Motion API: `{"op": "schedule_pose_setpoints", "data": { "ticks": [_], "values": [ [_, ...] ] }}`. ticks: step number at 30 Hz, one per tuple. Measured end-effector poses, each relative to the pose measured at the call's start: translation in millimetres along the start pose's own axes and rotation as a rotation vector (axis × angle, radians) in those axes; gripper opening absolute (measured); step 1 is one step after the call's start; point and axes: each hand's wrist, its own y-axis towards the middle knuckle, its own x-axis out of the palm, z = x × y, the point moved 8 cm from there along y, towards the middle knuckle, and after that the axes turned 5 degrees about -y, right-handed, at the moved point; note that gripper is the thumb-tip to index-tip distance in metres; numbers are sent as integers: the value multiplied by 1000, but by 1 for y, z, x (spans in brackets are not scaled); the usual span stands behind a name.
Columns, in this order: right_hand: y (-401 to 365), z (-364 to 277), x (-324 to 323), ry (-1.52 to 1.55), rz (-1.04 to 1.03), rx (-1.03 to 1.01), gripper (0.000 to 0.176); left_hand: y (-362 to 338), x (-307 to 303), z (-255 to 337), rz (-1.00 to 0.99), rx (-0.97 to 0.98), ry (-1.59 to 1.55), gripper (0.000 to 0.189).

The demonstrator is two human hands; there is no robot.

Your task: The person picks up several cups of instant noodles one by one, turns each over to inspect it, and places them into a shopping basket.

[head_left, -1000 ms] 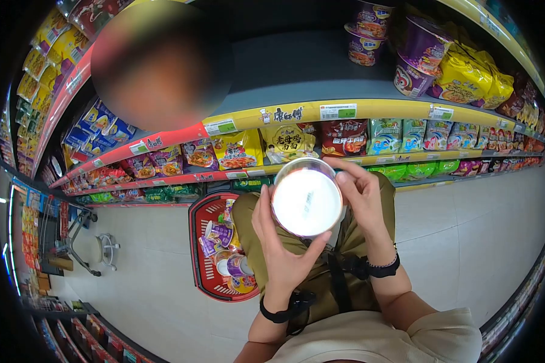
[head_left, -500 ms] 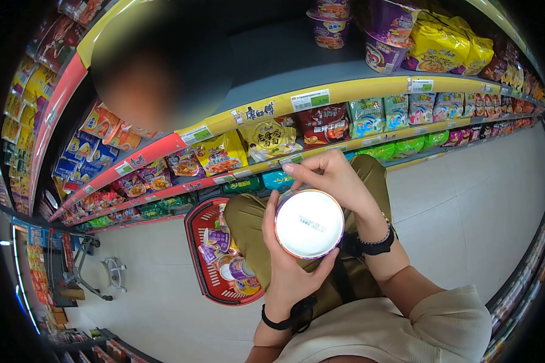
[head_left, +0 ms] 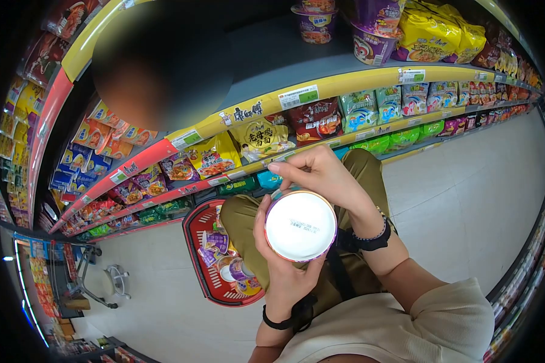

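My left hand [head_left: 284, 272] is wrapped round an instant noodle cup [head_left: 301, 226], holding it from the left and below. Its round white end, with small printed characters, faces up towards me; a thin strip of coloured side shows at the rim. Just beyond the cup, my right hand [head_left: 324, 178] is closed, thumb and forefinger pinched together. Whatever those fingers hold, if anything, cannot be made out. Beside my bent knee a red shopping basket [head_left: 195, 245] stands on the floor, with purple cups [head_left: 215, 242] and packets inside.
Shelves fronted by a yellow rail [head_left: 336, 92] curve ahead, carrying noodle packets [head_left: 260, 138] and stacked purple tubs [head_left: 372, 45]. A wheeled metal frame [head_left: 97, 275] stands on the floor at left. More stocked shelving [head_left: 521, 290] lines the right edge.
The cup and both hands have shifted slightly left in view, and the shelves have also slid left. My left hand keeps its hold, and my right hand stays pinched.
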Motion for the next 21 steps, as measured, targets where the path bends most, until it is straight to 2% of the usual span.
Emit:
{"op": "schedule_pose_setpoints", "data": {
  "ticks": [2, 9, 13, 15, 17, 21],
  "values": [
    [2, 0, -1, -3, 50, -62, 38, 1, -1, -1, -2, -4, 1, 105],
    [3, 0, 4, 14, 51, -45, 39, 2, -5, -7, 19, 24, -13, 106],
    [3, -3, 10, -19, 49, -37, 30, 4, -18, -15, 82, 29, -15, 104],
    [5, -1, 16, -15, 23, -35, 27, 6, -23, -21, 38, -28, 78, 112],
    [8, -4, 20, -124, 60, -160, 25, 7, -33, -25, 40, -10, 148, 110],
    [14, 3, 37, -121, 45, -132, 27, 5, -44, -34, 33, -23, 225, 108]
  ]
}}
